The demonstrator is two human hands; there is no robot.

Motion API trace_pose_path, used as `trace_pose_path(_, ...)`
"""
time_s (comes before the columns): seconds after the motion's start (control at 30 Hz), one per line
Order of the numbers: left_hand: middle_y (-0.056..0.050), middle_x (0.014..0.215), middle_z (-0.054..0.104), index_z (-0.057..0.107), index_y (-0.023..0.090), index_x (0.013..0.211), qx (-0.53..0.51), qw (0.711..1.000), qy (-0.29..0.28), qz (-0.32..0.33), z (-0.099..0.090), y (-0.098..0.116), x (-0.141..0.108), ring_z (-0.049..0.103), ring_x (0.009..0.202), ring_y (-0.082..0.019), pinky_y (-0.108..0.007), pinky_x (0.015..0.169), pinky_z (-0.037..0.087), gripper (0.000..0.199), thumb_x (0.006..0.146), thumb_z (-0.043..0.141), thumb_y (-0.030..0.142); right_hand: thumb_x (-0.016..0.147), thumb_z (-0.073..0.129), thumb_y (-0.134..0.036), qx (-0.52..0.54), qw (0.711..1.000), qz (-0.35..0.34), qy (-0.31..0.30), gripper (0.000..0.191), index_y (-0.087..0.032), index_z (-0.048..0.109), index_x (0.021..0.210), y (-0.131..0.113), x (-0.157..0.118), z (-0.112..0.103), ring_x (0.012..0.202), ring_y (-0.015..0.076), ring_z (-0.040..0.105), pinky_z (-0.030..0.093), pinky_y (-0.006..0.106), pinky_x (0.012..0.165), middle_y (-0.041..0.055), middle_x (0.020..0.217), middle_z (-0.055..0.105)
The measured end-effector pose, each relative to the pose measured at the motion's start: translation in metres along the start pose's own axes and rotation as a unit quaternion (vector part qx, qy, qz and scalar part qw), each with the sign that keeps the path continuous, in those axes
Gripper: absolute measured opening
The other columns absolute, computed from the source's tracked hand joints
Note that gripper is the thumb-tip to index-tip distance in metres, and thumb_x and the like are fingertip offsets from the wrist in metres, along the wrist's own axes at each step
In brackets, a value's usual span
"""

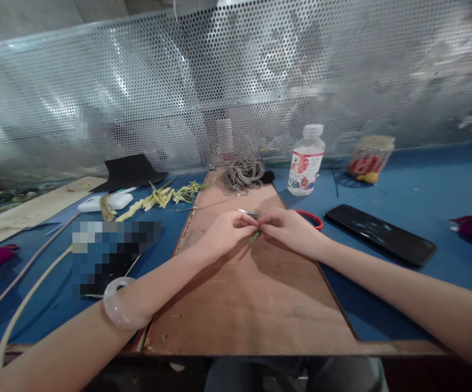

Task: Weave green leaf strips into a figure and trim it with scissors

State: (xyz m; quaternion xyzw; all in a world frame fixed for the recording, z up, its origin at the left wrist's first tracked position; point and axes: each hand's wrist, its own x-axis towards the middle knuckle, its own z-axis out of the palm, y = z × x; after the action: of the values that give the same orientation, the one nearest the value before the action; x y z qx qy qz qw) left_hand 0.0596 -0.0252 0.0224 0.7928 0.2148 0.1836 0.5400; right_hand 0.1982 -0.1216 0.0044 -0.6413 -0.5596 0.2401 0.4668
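Observation:
My left hand [228,232] and my right hand [283,228] meet over the wooden board [236,310], fingertips pinched together. A small green piece [254,237], like a leaf or stem, sticks out below the fingertips of both hands. Its upper part is hidden by the fingers. Just behind the hands lie scissors, their metal blade [247,213] pointing left and a red handle [310,219] showing past my right hand. A white bangle [118,305] circles my left forearm.
A bundle of grey cord [244,175] lies at the board's far end. Right of it stand a bottle [306,163] and a jar [370,158], with a black phone [380,234] nearer. Plant scraps [162,197], cables [35,277] and a pixelated device [113,256] are at left. A perforated metal screen [227,81] rises behind.

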Motion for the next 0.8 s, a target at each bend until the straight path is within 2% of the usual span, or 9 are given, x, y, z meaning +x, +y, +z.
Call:
trace_pose_path(0.3, -0.008, 0.083, 0.068, 0.062, 0.012, 0.082, 0.002, 1.0, 0.017, 0.0, 0.0005, -0.0041, 0.0012, 0.063, 0.077, -0.015, -0.027, 0.073, 0.047, 0.013, 0.071, 0.062, 0.018, 0.072, 0.05, -0.017, -0.014, 1.0, -0.017, 0.011, 0.016, -0.016, 0.064, 0.08, 0.002, 0.0003, 0.0006, 0.07, 0.0145, 0.061, 0.048, 0.024, 0.064, 0.0033, 0.084, 0.063)
trace_pose_path(0.53, -0.009, 0.082, 0.068, 0.062, 0.011, 0.081, 0.008, 1.0, 0.018, -0.003, 0.0005, -0.0058, 0.0025, 0.062, 0.076, -0.015, -0.026, 0.071, 0.046, 0.015, 0.07, 0.062, 0.02, 0.074, 0.052, -0.017, -0.113, 0.99, -0.074, 0.048, 0.013, -0.017, 0.065, 0.07, -0.0037, -0.0027, 0.0002, 0.075, 0.0149, 0.057, 0.045, 0.028, 0.072, 0.0034, 0.08, 0.062)
trace_pose_path(0.8, -0.008, 0.08, 0.068, 0.063, 0.011, 0.082, 0.024, 1.0, 0.015, 0.003, -0.0006, -0.0076, 0.004, 0.062, 0.074, -0.014, -0.024, 0.068, 0.045, 0.016, 0.07, 0.061, 0.022, 0.076, 0.051, -0.016, -0.127, 0.988, -0.076, 0.053, 0.013, -0.017, 0.064, 0.075, 0.0006, -0.0013, 0.0023, 0.074, 0.0148, 0.056, 0.045, 0.028, 0.069, 0.0034, 0.08, 0.061)
